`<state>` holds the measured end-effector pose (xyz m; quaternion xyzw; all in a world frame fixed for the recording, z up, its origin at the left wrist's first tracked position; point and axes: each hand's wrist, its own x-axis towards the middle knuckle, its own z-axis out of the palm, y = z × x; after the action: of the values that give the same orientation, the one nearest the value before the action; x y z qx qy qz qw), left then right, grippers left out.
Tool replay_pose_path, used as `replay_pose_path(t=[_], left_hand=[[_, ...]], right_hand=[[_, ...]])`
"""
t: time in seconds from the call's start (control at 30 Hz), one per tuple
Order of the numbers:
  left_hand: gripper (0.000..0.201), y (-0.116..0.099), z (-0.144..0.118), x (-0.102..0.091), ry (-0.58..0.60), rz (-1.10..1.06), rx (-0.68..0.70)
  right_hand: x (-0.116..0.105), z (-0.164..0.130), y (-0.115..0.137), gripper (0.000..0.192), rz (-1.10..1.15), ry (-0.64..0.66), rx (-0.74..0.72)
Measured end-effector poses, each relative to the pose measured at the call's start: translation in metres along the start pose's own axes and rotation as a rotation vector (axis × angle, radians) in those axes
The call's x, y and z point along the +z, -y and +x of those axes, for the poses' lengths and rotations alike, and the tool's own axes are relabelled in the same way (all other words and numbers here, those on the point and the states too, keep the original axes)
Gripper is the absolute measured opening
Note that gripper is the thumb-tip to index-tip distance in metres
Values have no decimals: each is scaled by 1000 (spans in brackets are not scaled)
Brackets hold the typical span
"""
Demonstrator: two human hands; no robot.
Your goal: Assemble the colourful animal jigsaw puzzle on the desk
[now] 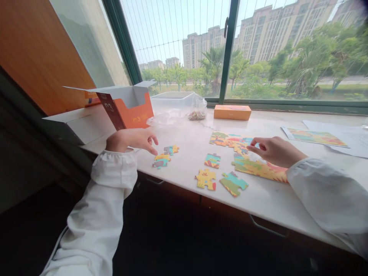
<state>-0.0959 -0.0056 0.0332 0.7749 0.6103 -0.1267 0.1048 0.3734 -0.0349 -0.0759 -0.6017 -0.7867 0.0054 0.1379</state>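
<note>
1. White window-ledge counter (pixel 184 161) carries a partly joined jigsaw (pixel 253 163)
2. Right hand (pixel 273 150) rests on the jigsaw's upper middle, fingertips pinched narrow – what they hold I cannot tell
3. Left hand (pixel 133 140) hovers loosely curled, holding nothing – the small cluster of pieces (pixel 164 156) lies just right of its fingertips, closest to this hand

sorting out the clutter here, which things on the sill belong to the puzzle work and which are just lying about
In use: left hand over loose jigsaw pieces; right hand on the joined puzzle section; three single pieces; picture sheet.

Lying about: open orange box; flat orange box; clear tub; plastic bag; white paper.
</note>
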Motion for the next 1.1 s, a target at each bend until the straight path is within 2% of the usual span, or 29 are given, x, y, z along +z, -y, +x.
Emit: replay_pose_path(t=[0.17, 0.3, 0.5, 0.63, 0.77, 0.87, 0.97, 1.1], left_hand=[[76, 2, -10, 19, 66, -5, 3], [70, -5, -11, 29, 61, 34, 64], [53, -14, -14, 43, -25, 24, 242], [52, -16, -18, 47, -79, 32, 270], [53, -25, -15, 39, -168, 42, 267], [51, -45, -7, 29, -243, 45, 301], [51, -79, 11, 19, -242, 22, 389], [46, -131, 51, 9, -249, 20, 622]], right_hand=[[6, 2, 17, 47, 1, -13, -58], [7, 1, 20, 47, 7, -8, -67], [7, 3, 11, 44, 5, -26, -48], [6, 3, 12, 42, -3, -37, -33], [5, 3, 15, 42, -10, -50, -16], [5, 3, 14, 42, -14, -54, -10], [5, 3, 13, 42, -15, -46, -13], [6, 3, 11, 39, -16, -29, -10]])
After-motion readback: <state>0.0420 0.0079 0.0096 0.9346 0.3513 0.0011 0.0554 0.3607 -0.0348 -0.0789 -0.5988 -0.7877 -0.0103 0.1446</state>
